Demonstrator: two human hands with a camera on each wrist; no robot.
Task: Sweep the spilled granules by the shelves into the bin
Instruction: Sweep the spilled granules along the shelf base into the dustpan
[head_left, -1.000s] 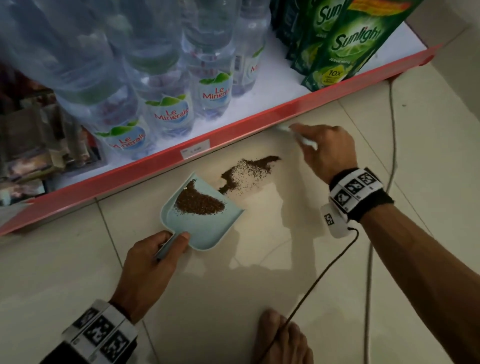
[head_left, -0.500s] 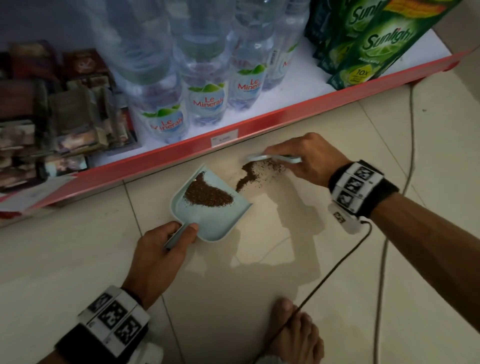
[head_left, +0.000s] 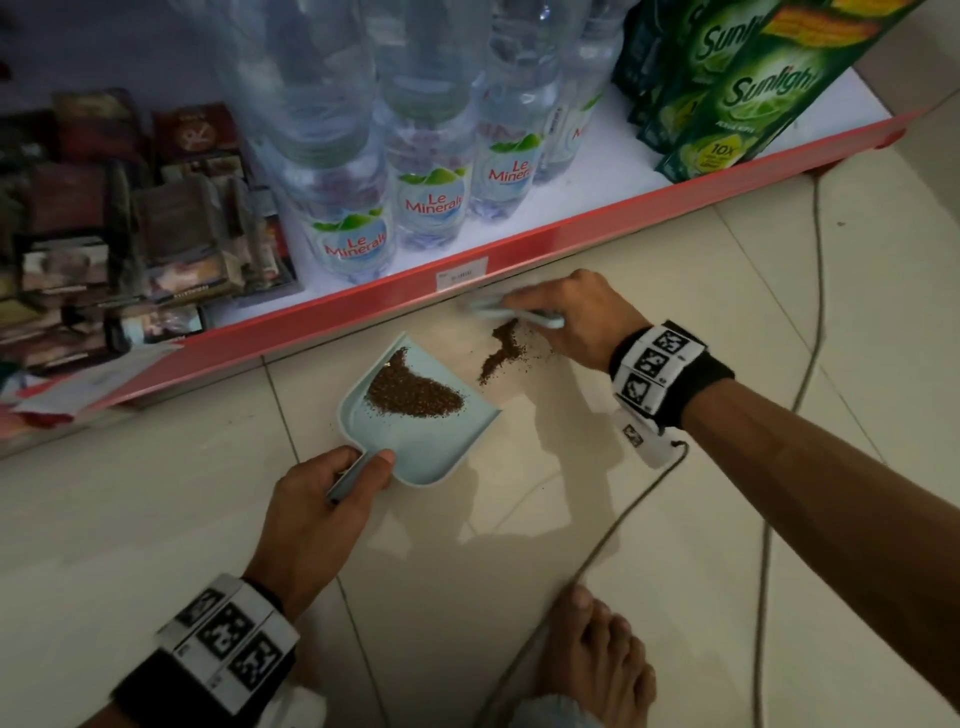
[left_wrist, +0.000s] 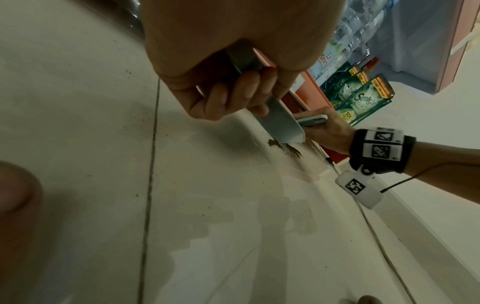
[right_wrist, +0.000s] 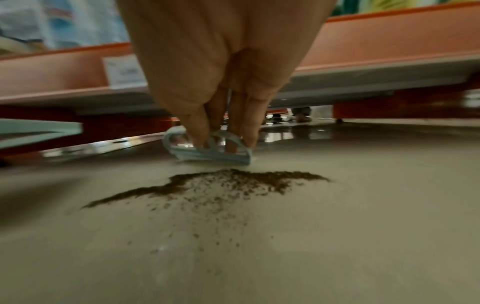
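Granules, brown, loose (head_left: 501, 351) lie near pale-blue plastic dustpan (head_left: 415, 441); left hand (head_left: 322, 499) grips its handle to catch them, right hand (head_left: 576, 319) pinches small pale-blue brush (right_wrist: 207, 151) behind them.

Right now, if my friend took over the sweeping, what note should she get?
Left hand grips the dustpan handle; the pan rests on the floor with a brown pile already inside.
Right hand holds the small brush by the red shelf edge.
Done: most granules are in the pan.
Left: a streak of granules on the floor between brush and pan, plus scattered specks. No bin is in view.
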